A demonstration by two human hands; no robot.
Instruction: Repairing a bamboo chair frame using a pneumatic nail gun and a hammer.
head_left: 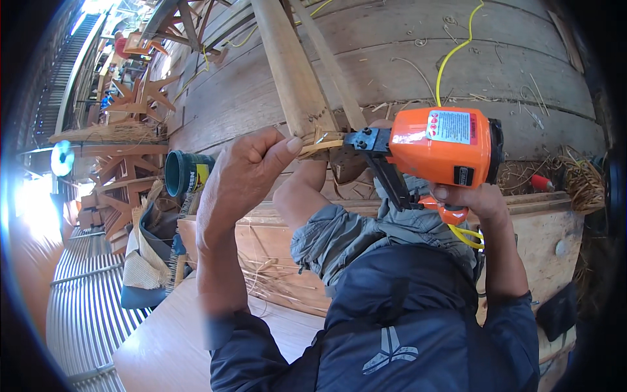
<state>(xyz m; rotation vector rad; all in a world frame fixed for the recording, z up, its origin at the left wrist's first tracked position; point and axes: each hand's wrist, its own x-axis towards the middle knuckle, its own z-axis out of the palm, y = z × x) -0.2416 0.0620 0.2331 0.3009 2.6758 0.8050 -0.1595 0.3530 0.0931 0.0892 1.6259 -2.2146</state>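
Right hand [482, 199]: fingers curled round the handle of an orange nail gun [444, 149], grasping it; most of the fingers are hidden behind the tool's body. Left hand [245, 166]: thumb laid against a bent forefinger, nearly closed, pinching the end of a pale strip [321, 147]. The strip spans the space between the two grips, long axis roughly left to right, rising slightly toward the right.

Nail gun lies up and left of the right-hand grip, its body's long axis left to right, dark nose pointing left at the strip. Nose and strip meet in view; firmness of contact cannot be told. The black magazine slants from the nose down to the right.

Just beyond the strip, a wooden board [294, 72] runs away from the left-hand grip, leaning left. Yellow hose [445, 72] beyond the nail gun, on the plank floor [522, 72]. Green bucket [189, 172] left of the left hand. Farther right of the right hand, a bundle of strips [583, 185].
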